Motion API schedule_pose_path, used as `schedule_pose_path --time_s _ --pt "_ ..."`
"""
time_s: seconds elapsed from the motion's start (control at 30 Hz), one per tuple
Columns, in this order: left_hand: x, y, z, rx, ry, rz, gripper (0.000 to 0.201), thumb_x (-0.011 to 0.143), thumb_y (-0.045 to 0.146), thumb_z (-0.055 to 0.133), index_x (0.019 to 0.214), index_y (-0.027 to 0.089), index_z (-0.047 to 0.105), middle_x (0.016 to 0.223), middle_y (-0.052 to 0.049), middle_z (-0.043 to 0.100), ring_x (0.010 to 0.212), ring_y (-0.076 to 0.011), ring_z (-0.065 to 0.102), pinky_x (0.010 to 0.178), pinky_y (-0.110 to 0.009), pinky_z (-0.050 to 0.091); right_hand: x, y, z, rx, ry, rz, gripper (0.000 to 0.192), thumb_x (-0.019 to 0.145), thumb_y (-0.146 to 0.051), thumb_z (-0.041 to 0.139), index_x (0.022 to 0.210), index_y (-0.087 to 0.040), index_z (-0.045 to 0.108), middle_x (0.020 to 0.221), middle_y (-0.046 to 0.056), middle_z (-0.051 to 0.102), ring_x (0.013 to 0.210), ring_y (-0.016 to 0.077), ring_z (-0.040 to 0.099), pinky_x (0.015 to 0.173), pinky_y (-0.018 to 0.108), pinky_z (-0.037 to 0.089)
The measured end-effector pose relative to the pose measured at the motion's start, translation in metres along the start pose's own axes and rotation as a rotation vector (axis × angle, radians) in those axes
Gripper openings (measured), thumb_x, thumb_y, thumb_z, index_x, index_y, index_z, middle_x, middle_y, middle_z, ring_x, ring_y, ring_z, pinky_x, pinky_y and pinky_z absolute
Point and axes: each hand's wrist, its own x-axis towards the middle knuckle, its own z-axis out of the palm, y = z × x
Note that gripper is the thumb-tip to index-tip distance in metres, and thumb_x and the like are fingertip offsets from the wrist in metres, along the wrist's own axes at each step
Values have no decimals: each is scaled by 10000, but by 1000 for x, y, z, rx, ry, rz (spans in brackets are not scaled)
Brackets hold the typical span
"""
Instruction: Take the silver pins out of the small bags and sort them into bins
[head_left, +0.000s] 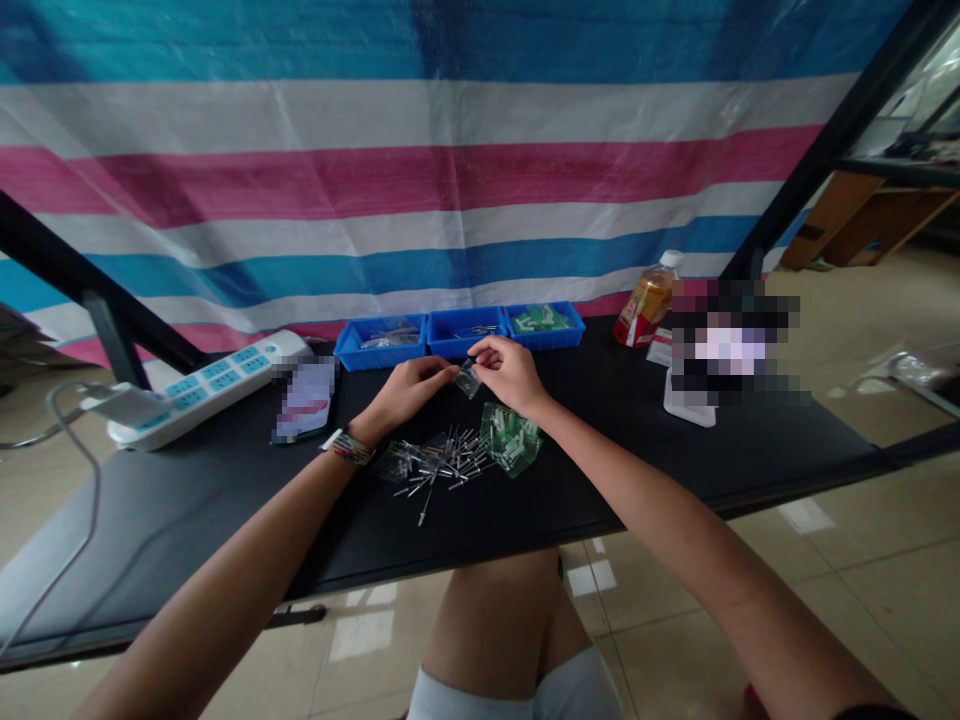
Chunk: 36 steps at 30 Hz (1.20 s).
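Note:
A small clear plastic bag (469,380) is pinched between my two hands, just in front of the blue bins. My left hand (409,392) grips its left side with thumb and fingers, and my right hand (508,374) grips its right side. What the bag holds is too small to tell. Below my hands lies a loose pile of silver pop rivets (454,460), with clear bags among them at the left. Beside the pile, under my right wrist, is a green-tinted bag of light wall plugs (511,440).
Three joined blue bins (382,357) along the back hold bagged small parts. A white power strip (217,385) and a phone (306,400) lie at the left. At the right stand a drink bottle (646,302) and a white object (688,405). A striped sheet (450,180) hangs behind.

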Motion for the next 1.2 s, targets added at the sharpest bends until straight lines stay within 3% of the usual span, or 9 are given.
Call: schedule_pose_path --time_s 0.23,0.33,0.43,0.57,0.7,0.9,1.03,1.13,1.2 --pt "2 6 1 -187 -33 46 376 812 553 829 793 186 751 788 -51 751 746 -194 671 728 -287 516 4 2 3 343 95 62 201 786 -239 776 967 -200 697 869 8 704 831 168 706 815 311 614" --pt "2 12 -1 -225 -22 67 378 838 556 814 808 186 742 794 -58 754 780 -204 690 779 -311 532 2 2 6 490 8 188 368 768 -328 828 1084 -215 676 851 -17 692 756 164 716 722 321 650" --pt "1 15 -2 -222 -1 80 385 844 561 817 787 191 729 749 -44 733 738 -193 672 740 -302 524 -1 0 9 495 -153 235 375 741 -413 872 993 -200 693 767 -19 686 637 148 687 600 289 625" --pt "1 12 -2 -251 7 19 529 918 648 698 629 205 683 610 -55 661 608 -182 621 640 -302 499 -5 -4 12 438 -137 142 344 773 -486 871 857 -201 698 718 -10 675 604 148 673 582 285 604" --pt "1 8 -2 -396 -97 -123 692 963 766 516 634 196 732 598 -119 693 564 -212 657 586 -328 514 -10 -12 9 268 -52 -43 150 891 -367 780 900 -220 750 891 35 727 758 179 722 739 335 627" --pt "0 11 -1 -473 -49 -143 325 802 500 818 756 182 771 734 -101 764 616 -200 699 586 -293 542 -12 -17 4 152 -51 -238 56 916 -235 739 886 -243 785 996 50 722 960 209 709 861 353 611" --pt "0 12 -1 -493 6 -113 274 773 439 863 830 183 786 745 -64 752 621 -176 689 575 -264 528 -6 -10 6 276 -56 -75 190 865 -222 753 1052 -251 766 1077 34 727 927 179 723 837 331 634" --pt "1 13 -1 -471 43 -92 315 767 469 881 851 182 780 751 -56 751 625 -174 687 576 -263 523 -3 -7 7 462 -85 136 288 873 -283 731 1157 -254 696 959 5 717 797 160 735 715 311 659" --pt "1 13 -1 -441 52 -75 335 771 492 876 862 186 776 750 -53 752 642 -183 694 588 -270 528 -3 -7 7 527 -125 231 258 875 -365 741 1088 -238 671 854 -13 697 710 155 726 618 289 650"
